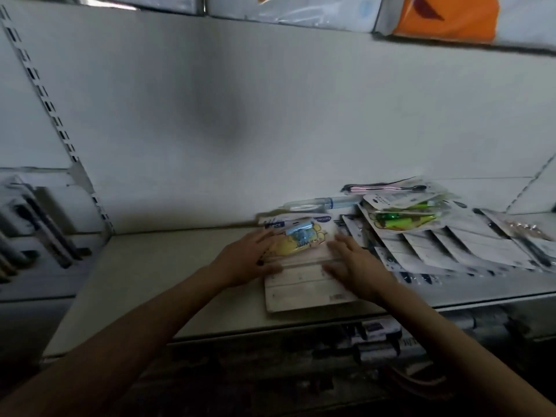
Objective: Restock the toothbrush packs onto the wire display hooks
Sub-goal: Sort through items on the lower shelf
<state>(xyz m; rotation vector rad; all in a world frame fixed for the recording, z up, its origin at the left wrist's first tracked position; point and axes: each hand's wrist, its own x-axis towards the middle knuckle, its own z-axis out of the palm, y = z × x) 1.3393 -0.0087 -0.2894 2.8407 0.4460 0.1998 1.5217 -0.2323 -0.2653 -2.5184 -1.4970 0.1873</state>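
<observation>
A stack of white toothbrush packs (304, 288) lies flat on the shelf (150, 275), topped by a pack with a yellow and blue cartoon figure (296, 239). My left hand (251, 260) rests on the stack's left side with the fingers stretched out over the yellow pack. My right hand (355, 264) lies flat on the right side, fingers straight. No wire hook is in sight. The picture is blurred.
A fanned heap of more packs (451, 245) with green brushes (403, 219) on top fills the shelf's right part. A clear bottle (319, 203) lies by the white back wall. Dark packs hang at far left (36, 227). Goods sit below the shelf edge (376, 335).
</observation>
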